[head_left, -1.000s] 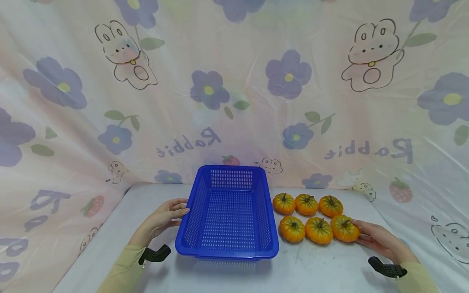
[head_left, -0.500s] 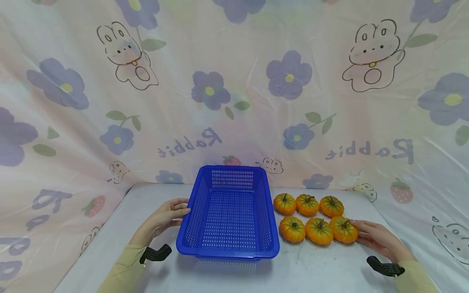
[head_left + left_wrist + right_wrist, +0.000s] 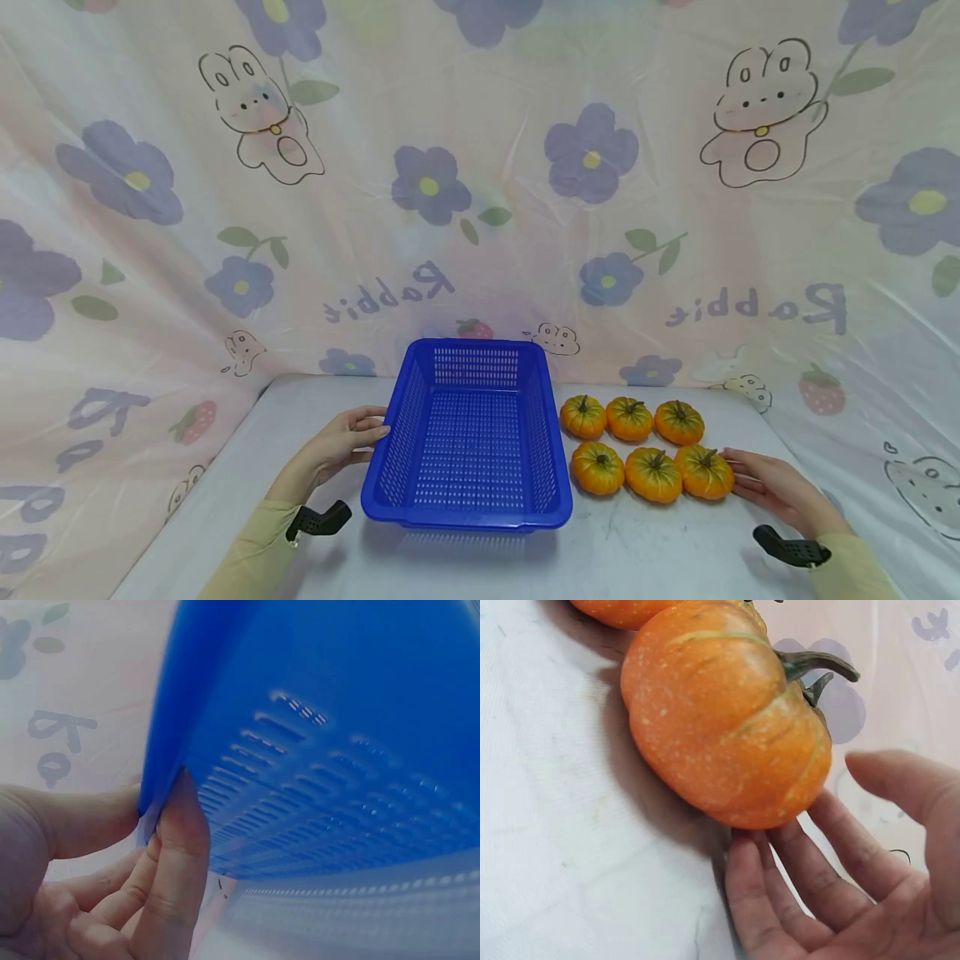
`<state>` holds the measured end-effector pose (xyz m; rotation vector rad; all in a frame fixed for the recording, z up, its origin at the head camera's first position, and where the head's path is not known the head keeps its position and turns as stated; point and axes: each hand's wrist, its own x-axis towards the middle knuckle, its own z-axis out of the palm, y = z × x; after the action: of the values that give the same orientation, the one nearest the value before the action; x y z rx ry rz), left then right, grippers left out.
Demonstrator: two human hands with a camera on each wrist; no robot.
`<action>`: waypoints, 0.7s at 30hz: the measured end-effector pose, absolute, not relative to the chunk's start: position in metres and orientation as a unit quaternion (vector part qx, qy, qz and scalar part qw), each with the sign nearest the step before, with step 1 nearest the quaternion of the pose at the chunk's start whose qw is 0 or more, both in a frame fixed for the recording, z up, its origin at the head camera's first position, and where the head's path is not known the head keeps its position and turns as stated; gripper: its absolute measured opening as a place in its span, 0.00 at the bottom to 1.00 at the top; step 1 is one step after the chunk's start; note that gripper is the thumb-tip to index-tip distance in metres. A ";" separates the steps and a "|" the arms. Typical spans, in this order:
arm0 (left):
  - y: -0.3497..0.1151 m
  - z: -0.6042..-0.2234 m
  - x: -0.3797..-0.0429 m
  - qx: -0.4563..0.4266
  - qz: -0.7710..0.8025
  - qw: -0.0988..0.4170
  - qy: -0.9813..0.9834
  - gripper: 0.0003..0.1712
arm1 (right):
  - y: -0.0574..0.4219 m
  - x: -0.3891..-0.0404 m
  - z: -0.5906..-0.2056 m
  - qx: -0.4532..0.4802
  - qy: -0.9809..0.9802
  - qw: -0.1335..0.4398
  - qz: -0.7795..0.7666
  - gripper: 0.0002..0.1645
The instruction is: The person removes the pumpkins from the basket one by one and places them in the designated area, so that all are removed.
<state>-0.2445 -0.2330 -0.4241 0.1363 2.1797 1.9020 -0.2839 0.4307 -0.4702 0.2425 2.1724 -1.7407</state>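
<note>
My left hand (image 3: pixel 341 442) pinches the left rim of a blue plastic basket (image 3: pixel 375 479); in the left wrist view the thumb lies outside the rim and the fingers (image 3: pixel 180 840) sit under it against the slotted wall. My right hand (image 3: pixel 776 483) is at the right side of the front-right pumpkin (image 3: pixel 705 472), small and orange with a green top and stem. In the right wrist view its fingers (image 3: pixel 817 870) reach the pumpkin's side, while the thumb stands apart from it. The basket has nothing inside.
Several more small pumpkins stand in two rows right of the basket, among them a front-middle pumpkin (image 3: pixel 654 475) and a back-left pumpkin (image 3: pixel 582 417). All rest on a white table (image 3: pixel 630 558). A patterned curtain (image 3: pixel 510 250) closes off the back and sides.
The front-right pumpkin has shifted slightly toward its front-row neighbour. My right hand's thumb has since come off it, the hand easing slightly right. The left hand keeps its hold on the basket rim.
</note>
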 end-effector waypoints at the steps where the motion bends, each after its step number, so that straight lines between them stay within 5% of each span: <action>1: -0.233 -0.425 -0.245 0.045 0.655 0.124 0.744 0.35 | 0.432 -0.284 -0.471 0.084 0.766 0.173 -0.613 0.46; 15: -0.245 -0.427 -0.241 0.040 0.660 0.130 0.739 0.30 | 0.443 -0.278 -0.457 0.058 0.722 0.164 -0.670 0.35; 21: -0.259 -0.421 -0.237 0.051 0.664 0.143 0.732 0.31 | 0.444 -0.276 -0.444 0.025 0.693 0.159 -0.702 0.16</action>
<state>-0.2372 -0.2586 -0.4206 0.1472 2.1123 1.9153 -0.2757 0.4441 -0.4445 0.0706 1.9822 -2.0076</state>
